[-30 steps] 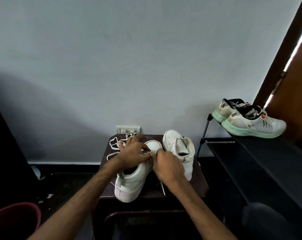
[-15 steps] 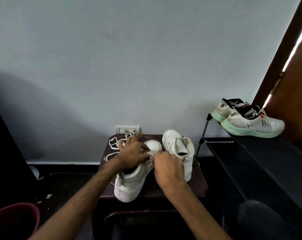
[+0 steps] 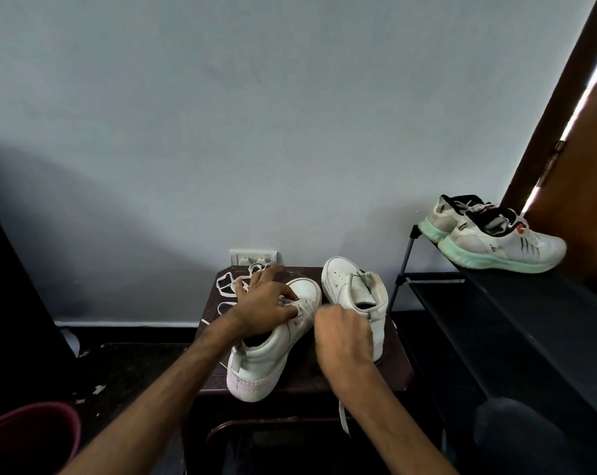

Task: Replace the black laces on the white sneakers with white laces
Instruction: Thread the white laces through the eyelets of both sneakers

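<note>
Left hand (image 3: 264, 303) first: its fingers (image 3: 283, 298) are bent down over the lacing area of the near sneaker (image 3: 269, 351), gripping the upper, with one finger stretched out towards the far edge of the counter (image 3: 391, 366). The wrist is arched and the forearm comes in from the near left.

Right hand (image 3: 345, 337) sits just beside it, back of the hand up, fingers (image 3: 324, 313) curled tight into a fist on a white lace (image 3: 343, 419). One strand blurs between the fist and the sneaker's eyelets, and the tail dangles under the wrist past the counter's near edge. The pinch itself is hidden behind the knuckles.

Count it up: two white sneakers on the counter. The near one lies angled across the middle, heel at the near edge. The second sneaker (image 3: 353, 293) stands along the right edge, tongue up, unlaced. One loose lace (image 3: 227, 286) coils at the far left corner.

Further out: two mint-soled running shoes (image 3: 506, 246) on a black rack (image 3: 496, 320) to the right, one wall socket (image 3: 253, 257) behind the counter, one red bucket (image 3: 30, 437) down at the left.
</note>
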Demonstrator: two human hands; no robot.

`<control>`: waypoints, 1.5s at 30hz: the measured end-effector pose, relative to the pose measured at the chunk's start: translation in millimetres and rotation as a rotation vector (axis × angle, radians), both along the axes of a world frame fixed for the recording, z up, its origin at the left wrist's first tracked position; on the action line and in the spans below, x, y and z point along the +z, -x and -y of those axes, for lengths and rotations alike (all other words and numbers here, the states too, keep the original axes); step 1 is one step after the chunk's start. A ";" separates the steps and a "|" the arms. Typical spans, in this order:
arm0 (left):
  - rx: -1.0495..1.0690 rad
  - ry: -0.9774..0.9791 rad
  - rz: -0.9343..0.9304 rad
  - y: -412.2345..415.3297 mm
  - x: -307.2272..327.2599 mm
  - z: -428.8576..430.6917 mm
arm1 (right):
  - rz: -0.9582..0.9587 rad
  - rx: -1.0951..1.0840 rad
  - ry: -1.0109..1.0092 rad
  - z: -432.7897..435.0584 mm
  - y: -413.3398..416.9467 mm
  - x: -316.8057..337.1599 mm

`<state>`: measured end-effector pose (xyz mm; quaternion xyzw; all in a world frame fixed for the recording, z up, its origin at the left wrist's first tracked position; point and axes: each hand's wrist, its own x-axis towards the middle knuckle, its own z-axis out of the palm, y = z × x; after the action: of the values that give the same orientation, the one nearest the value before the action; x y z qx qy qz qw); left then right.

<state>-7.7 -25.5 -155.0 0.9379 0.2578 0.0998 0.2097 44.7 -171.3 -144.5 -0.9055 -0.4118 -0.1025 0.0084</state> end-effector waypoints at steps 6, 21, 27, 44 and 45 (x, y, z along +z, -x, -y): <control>0.002 -0.008 -0.008 0.8 -0.8 -0.4 | -0.057 0.064 -0.095 -20.5 0.2 6.1; 0.017 0.002 -0.006 -1.7 -3.6 -2.6 | -0.090 0.047 -0.080 -16.3 -2.6 8.6; 0.018 0.013 0.000 -1.3 -4.6 -2.1 | -0.066 0.001 0.172 -0.8 -3.4 -8.0; 0.047 0.032 -0.002 -2.0 -3.8 -1.0 | -0.049 -0.021 0.146 5.0 -8.5 -4.7; 0.052 0.035 -0.007 -2.0 -3.4 -0.5 | -0.053 -0.015 0.093 1.5 -8.7 -1.2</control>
<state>-5.7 -25.0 -158.4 0.9273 0.2847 0.0976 0.2227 53.4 -172.8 -145.6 -0.9104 -0.4088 -0.0593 -0.0238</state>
